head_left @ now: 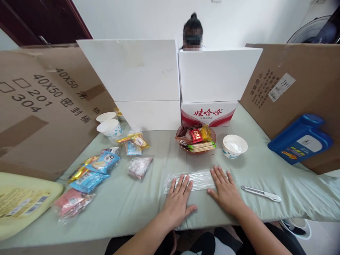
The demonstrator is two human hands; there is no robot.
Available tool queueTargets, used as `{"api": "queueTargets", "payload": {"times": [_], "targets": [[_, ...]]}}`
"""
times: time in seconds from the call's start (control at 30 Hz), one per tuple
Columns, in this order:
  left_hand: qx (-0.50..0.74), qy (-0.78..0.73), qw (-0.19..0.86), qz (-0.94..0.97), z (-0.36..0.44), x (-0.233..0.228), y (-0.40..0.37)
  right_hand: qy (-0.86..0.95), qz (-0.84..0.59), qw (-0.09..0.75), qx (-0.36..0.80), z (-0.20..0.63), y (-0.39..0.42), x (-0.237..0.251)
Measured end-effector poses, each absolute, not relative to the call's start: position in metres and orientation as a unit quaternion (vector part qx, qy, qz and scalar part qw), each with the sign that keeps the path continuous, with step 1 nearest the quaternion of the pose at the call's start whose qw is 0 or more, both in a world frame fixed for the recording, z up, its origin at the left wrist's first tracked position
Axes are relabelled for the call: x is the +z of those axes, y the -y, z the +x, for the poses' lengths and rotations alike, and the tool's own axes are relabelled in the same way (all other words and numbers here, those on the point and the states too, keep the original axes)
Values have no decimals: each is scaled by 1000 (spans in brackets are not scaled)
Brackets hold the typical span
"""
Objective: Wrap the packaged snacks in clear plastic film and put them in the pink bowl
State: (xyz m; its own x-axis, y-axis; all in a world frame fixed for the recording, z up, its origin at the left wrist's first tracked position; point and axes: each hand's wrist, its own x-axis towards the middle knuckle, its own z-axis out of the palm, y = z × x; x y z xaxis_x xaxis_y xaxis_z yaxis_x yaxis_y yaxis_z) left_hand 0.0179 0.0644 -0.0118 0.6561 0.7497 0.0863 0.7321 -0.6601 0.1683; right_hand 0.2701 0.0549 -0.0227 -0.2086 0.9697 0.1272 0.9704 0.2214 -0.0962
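Note:
Both my hands lie flat, palms down, near the front of the cloth-covered table. My left hand [178, 198] rests with spread fingers on the left part of a flat, clear plastic film [200, 180]. At the film's right end, my right hand [224, 189] lies with its fingers stretched out, touching its edge. Just beyond the film stands a brown bowl [186, 147] of wrapped snacks, with a red packet [196, 136] and a row of thin sticks [202, 147] in it. A white paper bowl [234, 146] is beside it. White-handled tongs [261, 193] lie right of my right hand.
Snack packets [90, 180] and a plastic-wrapped bundle [140, 167] lie on the left, near paper bowls [110, 128]. White boxes [148, 81] and brown cartons [297, 85] wall the table. A blue bottle [300, 138] leans right; a yellow container [23, 202] lies left. A person [193, 26] is behind.

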Motion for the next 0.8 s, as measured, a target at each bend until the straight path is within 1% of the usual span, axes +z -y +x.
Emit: {"api": "queueTargets", "payload": {"times": [0.1, 0.2, 0.3, 0.43, 0.53, 0.6, 0.63, 0.73, 0.8], "targets": [[83, -424, 53, 900, 14, -8, -68, 777, -621, 97, -43, 288, -33, -26], [116, -455, 40, 882, 14, 3, -70, 789, -598, 113, -83, 290, 1, -25], [152, -481, 58, 861, 23, 17, -63, 800, -575, 130, -108, 290, 37, -18], [165, -419, 110, 886, 41, 21, -47, 838, -508, 171, -105, 301, 65, -6], [192, -365, 109, 905, 48, 10, -41, 872, -437, 202, -86, 305, 68, 9], [211, -327, 114, 914, 48, 2, -42, 893, -395, 212, -43, 301, 64, 24], [214, -306, 125, 919, 47, -2, -43, 902, -374, 216, -1, 296, 61, 33], [196, -252, 177, 931, 41, -8, -47, 900, -337, 214, 176, 280, 50, 66], [175, -228, 215, 934, 37, -6, -49, 870, -354, 191, 285, 271, 39, 87]]}}
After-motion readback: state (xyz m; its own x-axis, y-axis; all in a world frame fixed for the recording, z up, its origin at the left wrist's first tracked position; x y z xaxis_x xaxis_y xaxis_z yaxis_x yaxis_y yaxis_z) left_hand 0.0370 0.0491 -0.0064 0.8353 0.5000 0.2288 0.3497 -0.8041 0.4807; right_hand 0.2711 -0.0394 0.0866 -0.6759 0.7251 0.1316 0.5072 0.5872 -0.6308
